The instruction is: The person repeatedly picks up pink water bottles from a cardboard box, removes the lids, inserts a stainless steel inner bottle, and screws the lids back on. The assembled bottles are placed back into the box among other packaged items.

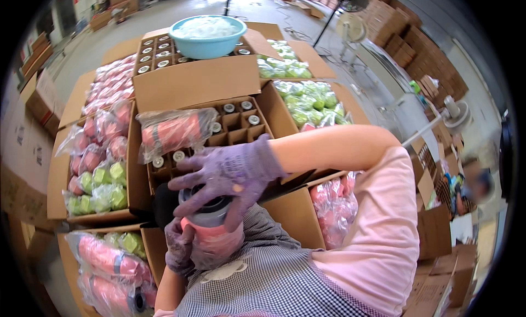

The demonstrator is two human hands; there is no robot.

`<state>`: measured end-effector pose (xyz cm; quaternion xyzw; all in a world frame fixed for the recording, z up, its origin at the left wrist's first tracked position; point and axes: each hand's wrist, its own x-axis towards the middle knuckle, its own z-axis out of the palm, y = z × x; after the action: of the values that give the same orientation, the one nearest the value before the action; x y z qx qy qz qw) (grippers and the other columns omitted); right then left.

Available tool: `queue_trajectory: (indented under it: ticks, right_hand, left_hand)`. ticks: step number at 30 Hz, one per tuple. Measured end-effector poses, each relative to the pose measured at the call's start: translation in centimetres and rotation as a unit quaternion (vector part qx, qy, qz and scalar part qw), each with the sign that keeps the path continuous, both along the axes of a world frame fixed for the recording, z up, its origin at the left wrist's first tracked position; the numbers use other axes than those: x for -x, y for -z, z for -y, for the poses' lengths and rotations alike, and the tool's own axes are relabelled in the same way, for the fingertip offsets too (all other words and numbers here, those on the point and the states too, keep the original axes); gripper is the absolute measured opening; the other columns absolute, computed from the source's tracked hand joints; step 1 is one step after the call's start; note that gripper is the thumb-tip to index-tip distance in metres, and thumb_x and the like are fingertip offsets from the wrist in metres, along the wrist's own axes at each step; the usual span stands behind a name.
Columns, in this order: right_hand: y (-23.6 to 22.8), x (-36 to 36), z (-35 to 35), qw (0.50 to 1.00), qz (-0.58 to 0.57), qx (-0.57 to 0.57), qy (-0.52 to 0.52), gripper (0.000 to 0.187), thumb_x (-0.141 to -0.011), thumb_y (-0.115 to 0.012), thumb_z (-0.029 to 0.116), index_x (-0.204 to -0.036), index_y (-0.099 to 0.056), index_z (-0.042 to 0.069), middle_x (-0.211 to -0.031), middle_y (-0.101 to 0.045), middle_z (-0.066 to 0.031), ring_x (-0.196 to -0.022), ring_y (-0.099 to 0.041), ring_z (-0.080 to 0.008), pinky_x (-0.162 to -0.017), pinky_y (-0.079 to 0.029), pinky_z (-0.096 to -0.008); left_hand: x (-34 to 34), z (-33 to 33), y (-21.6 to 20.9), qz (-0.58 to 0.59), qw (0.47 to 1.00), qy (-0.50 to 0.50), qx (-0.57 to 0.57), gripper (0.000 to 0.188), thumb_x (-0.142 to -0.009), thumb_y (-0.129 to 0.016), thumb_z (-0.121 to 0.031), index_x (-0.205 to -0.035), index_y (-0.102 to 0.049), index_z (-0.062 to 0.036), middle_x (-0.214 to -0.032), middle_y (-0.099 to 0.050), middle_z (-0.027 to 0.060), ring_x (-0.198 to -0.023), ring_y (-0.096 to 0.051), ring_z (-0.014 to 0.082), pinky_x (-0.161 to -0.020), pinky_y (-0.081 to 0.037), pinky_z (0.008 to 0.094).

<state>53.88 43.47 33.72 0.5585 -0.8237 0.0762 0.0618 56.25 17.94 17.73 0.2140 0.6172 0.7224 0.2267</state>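
At the carton's near edge, the left hand gripped a pink cylinder, right hand splayed atop; slick film risked slippage.

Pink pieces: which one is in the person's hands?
The grey-topped pink piece by the apron: left hand at its side, right hand over its top. Other pink pieces lie in or on cartons.

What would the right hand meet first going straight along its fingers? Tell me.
Probably the middle-left carton's cardboard wall; depth is unclear, so the right hand might pass above it.
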Motion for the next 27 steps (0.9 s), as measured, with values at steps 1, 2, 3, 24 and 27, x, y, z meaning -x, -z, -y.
queue_trajectory:
  ticks: [1, 2, 3, 24, 27]
  right_hand:
    - [1.8, 0.2, -0.2, 0.992, 0.113, 0.041, 0.046, 0.078, -0.083, -0.066, 0.057, -0.147, -0.045, 0.018, -0.143, -0.046, -0.0268, -0.122, -0.054, -0.0476, -0.104, -0.046, -0.0484]
    - [4.1, 0.3, -0.5, 0.966, 0.223, 0.085, 0.094, 0.075, -0.083, -0.065, 0.057, -0.145, -0.047, 0.018, -0.143, -0.047, -0.0244, -0.123, -0.053, -0.0474, -0.105, -0.045, -0.0488]
    - [5.6, 0.0, -0.7, 0.923, 0.333, 0.133, 0.138, 0.072, -0.084, -0.064, 0.057, -0.142, -0.049, 0.018, -0.143, -0.048, -0.0220, -0.124, -0.051, -0.0471, -0.106, -0.043, -0.0492]
    - [3.3, -1.3, 3.1, 0.873, 0.321, -0.048, 0.364, 0.060, -0.088, -0.058, 0.055, -0.136, -0.050, 0.020, -0.128, -0.051, -0.0267, -0.115, -0.054, -0.0513, -0.100, -0.046, -0.0570]
    - [3.5, -0.8, 3.3, 0.867, 0.329, -0.054, 0.371, 0.060, -0.088, -0.058, 0.055, -0.136, -0.051, 0.019, -0.127, -0.051, -0.0273, -0.115, -0.054, -0.0516, -0.100, -0.046, -0.0574]
  left_hand:
    - [0.1, -0.1, 1.1, -0.037, 0.999, -0.008, 0.000, 0.057, -0.098, -0.066, -0.032, -0.140, -0.052, 0.0033, -0.118, -0.070, 0.0119, -0.104, -0.066, 0.0175, -0.090, -0.052, 0.0308]
    - [0.2, -0.6, 1.6, -0.073, 0.997, -0.013, -0.004, 0.055, -0.099, -0.064, -0.032, -0.139, -0.054, 0.0031, -0.119, -0.069, 0.0117, -0.105, -0.065, 0.0178, -0.091, -0.051, 0.0301]
    - [-1.1, -1.6, 0.8, -0.074, 0.991, -0.062, 0.094, 0.056, -0.100, -0.062, -0.037, -0.137, -0.056, 0.0039, -0.117, -0.070, 0.0111, -0.103, -0.065, 0.0172, -0.089, -0.051, 0.0306]
    - [-2.0, -2.8, -3.2, -0.039, 0.982, -0.071, 0.170, 0.061, -0.081, -0.080, -0.028, -0.132, -0.059, -0.0033, -0.114, -0.071, 0.0119, -0.103, -0.066, 0.0197, -0.093, -0.052, 0.0343]
    - [-1.9, -2.8, -3.9, -0.034, 0.983, -0.059, 0.172, 0.059, -0.082, -0.079, -0.028, -0.132, -0.059, -0.0033, -0.112, -0.071, 0.0111, -0.103, -0.066, 0.0173, -0.092, -0.052, 0.0327]
